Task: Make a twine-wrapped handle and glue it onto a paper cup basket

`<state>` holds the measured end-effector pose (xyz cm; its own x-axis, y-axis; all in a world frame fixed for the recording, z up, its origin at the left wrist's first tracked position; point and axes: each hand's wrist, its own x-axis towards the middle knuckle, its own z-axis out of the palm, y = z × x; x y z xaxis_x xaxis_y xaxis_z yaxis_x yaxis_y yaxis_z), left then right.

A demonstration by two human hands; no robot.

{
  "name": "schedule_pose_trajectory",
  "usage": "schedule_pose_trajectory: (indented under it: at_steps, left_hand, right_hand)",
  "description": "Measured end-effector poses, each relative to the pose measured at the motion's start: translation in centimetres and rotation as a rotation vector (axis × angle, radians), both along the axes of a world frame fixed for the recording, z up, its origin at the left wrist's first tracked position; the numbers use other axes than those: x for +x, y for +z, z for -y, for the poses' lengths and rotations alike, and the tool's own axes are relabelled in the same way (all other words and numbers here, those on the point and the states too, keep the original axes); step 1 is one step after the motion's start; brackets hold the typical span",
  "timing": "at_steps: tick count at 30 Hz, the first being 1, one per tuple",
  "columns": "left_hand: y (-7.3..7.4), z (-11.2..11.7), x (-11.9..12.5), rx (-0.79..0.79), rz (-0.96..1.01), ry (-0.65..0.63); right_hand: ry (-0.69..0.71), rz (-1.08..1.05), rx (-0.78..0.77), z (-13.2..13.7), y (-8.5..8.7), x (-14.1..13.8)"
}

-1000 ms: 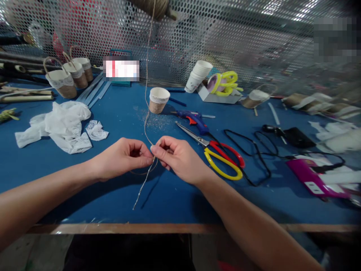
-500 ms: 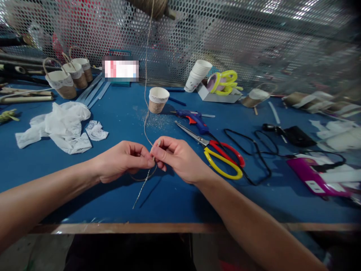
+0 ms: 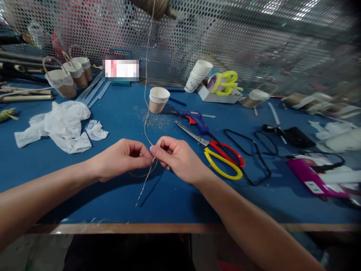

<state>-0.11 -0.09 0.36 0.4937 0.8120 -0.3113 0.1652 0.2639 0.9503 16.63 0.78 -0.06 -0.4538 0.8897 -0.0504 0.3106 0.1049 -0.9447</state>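
My left hand (image 3: pixel 125 158) and my right hand (image 3: pixel 177 160) meet over the front of the table, fingertips close together. The right thumb and fingers pinch a thin twisted wire (image 3: pixel 144 184), whose pale, speckled lower end hangs slanting down to the left. Brown twine (image 3: pixel 146 64) runs down from above to the right fingertips. My left fingers are closed at the wire's upper part, on a loop of twine that bows below the hands. How the twine passes round the wire is hidden by the fingers. Beyond stands a paper cup (image 3: pixel 158 101) with brown wrapping and a lace rim.
Right of my hands lie scissors (image 3: pixel 210 143) with red and yellow handles and a blue glue gun (image 3: pixel 194 118) with its cord. White lace (image 3: pixel 62 124) is heaped at left. Handled cups (image 3: pixel 63 82) stand behind it. A twine spool (image 3: pixel 153 7) hangs above; a purple device (image 3: pixel 313 177) lies at right.
The wire's free end has swung slightly right and up. My left fingertips have shifted a little left, away from the right ones. The cup and tools stay put.
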Motion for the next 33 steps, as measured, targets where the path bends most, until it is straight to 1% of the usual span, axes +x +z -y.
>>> schedule_pose_trajectory:
  at_steps: [7, 11, 13, 17, 19, 20, 26, 33]
  left_hand:
    - [-0.13, -0.06, 0.22, -0.006, -0.017, 0.012]
    - [-0.31, -0.05, 0.31, -0.005, -0.014, 0.031]
    - [-0.38, -0.01, 0.29, -0.028, 0.006, 0.028]
    - [-0.6, 0.05, 0.12, -0.161, 0.131, -0.025]
    - [-0.73, 0.05, 0.05, -0.217, 0.185, -0.059]
    - [-0.78, 0.04, 0.04, -0.224, 0.192, -0.068]
    - [-0.55, -0.11, -0.09, -0.098, 0.099, -0.032]
    - [-0.25, -0.07, -0.3, -0.082, 0.084, -0.043]
  right_hand:
    - [-0.03, 0.072, 0.036, 0.11, 0.02, -0.1]
    - [-0.06, 0.076, 0.017, 0.18, -0.07, -0.23]
    - [-0.057, 0.029, -0.029, 0.18, -0.15, -0.23]
    - [0.07, -0.195, -0.18, 0.04, -0.19, -0.03]
    - [0.114, -0.26, -0.227, -0.05, -0.17, 0.07]
    - [0.114, -0.27, -0.235, -0.09, -0.17, 0.1]
    - [0.04, -0.219, -0.18, -0.3, -0.37, 0.22]
    - [0.049, -0.127, -0.125, -0.41, -0.36, 0.51]
